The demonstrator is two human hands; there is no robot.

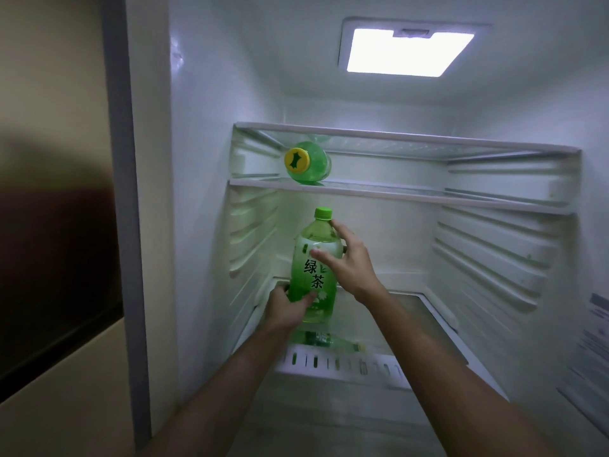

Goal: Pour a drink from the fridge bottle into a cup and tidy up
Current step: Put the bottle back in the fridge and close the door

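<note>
Two hands hold one green tea bottle (pixel 304 272) inside the open fridge (pixel 211 159), at the left of the lower compartment. The bottle stands nearly upright, its long axis close to vertical. Its green cap (pixel 323 213) points up and its printed label faces the camera. The left-hand grip (pixel 283 306) is clamped round the bottle's lower body, thumb laid across the front below the label. The right-hand grip (pixel 349 262) is closed on the shoulder, thumb across the front and forefinger up by the neck. Whether the base touches the glass shelf (pixel 395 324) or hangs just above it I cannot tell. On the shelf above (pixel 428 197), a second bottle (pixel 308 163) lies on its side, cap toward the camera.
</note>
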